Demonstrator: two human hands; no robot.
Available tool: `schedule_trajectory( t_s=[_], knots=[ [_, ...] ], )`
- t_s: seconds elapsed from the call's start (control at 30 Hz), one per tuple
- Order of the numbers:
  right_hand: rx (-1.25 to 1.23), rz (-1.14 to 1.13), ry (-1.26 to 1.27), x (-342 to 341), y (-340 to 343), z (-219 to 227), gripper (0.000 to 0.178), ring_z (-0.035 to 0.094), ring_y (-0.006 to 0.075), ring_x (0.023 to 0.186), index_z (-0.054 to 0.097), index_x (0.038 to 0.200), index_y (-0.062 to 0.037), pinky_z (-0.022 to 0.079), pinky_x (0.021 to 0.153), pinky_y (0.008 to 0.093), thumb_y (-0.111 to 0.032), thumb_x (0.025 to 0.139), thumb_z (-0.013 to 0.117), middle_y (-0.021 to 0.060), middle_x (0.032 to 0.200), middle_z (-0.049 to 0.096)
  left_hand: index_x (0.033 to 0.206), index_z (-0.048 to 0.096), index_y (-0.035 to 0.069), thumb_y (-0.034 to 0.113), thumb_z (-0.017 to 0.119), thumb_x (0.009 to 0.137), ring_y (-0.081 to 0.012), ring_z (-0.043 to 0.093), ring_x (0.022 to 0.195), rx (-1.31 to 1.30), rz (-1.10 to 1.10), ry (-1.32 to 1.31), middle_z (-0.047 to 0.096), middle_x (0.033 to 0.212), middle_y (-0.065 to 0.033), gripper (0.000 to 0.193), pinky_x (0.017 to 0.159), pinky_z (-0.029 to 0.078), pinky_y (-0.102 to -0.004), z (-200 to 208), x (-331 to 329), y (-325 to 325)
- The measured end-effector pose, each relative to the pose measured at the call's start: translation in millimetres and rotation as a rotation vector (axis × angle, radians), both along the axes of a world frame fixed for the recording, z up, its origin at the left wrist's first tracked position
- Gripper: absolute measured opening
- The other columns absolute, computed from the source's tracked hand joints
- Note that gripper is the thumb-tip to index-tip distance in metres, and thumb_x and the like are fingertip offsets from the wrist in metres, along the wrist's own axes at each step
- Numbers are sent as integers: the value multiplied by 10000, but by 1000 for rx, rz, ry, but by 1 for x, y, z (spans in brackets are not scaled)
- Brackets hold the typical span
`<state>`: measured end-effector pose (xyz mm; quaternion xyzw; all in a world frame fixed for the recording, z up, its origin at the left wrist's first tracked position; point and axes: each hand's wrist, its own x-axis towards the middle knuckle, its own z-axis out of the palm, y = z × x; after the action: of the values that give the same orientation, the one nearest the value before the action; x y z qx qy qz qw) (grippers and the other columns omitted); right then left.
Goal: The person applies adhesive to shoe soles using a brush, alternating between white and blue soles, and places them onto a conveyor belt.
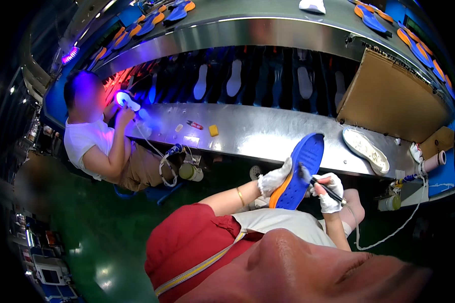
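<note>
My left hand (275, 180), in a white glove, closes on the left edge of a blue shoe sole (308, 154) with an orange rim. The sole stands tilted over my lap, its dotted, hollowed face showing, and its far end reaches over the metal bench ledge. In my right hand (330, 200), gloved in white with some fingertips bare, is a brush (332, 194) with a black handle. Its bristles touch or hover just above the sole's blue face; I cannot tell which. A thin white tube (407, 220) runs from the handle end toward the bench's right side.
Along the metal ledge (227, 134) lie a pale sole (366, 150), a yellow block (214, 130) and red snips (194, 124). A cardboard sheet (389, 96) leans at the right. Blue-and-orange soles (179, 11) line the conveyor above. At the left, a co-worker (93, 151) holds a lit sole.
</note>
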<state>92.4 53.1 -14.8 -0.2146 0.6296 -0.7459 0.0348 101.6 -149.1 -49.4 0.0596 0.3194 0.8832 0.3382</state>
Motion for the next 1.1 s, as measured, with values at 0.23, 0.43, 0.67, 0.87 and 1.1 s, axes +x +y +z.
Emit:
schedule_trajectory(
  t_s=[0.23,0.43,0.67,0.87,1.1],
  knots=[
    [41,-133,-164,-16,-1,24,67,554,97,553,549,841,-12,440,493,217,-54,826,598,85,739,613,1280,416,65,761,364,700,-222,565,1020,59,244,72,558,1150,-114,908,923,452,-364,28,-31,17],
    [39,75,-41,-15,-21,50,27,526,70,517,578,807,-29,417,476,194,-13,818,597,79,731,609,1259,431,47,850,335,622,-279,559,1028,249,354,26,561,1134,-136,1029,911,459,-414,17,-64,23],
    [203,-75,357,-20,-29,54,45,609,129,710,637,825,-25,493,674,247,-49,788,648,46,804,655,1293,428,55,616,575,727,-277,490,1139,671,296,332,478,1275,-121,811,1072,295,-433,37,-97,17],
    [-134,-49,-358,-21,-23,61,100,577,108,556,580,870,-17,454,504,195,-100,822,608,102,815,644,1259,454,44,715,604,590,-292,510,1101,703,342,388,506,1205,-114,959,1064,310,-427,54,-100,13],
    [-116,84,-298,-21,-26,44,88,558,102,573,561,819,-34,463,539,224,-66,789,637,80,742,600,1319,387,27,754,567,554,-344,494,1136,749,271,444,462,1289,-178,1071,1076,275,-457,50,-112,11]
  ],
)
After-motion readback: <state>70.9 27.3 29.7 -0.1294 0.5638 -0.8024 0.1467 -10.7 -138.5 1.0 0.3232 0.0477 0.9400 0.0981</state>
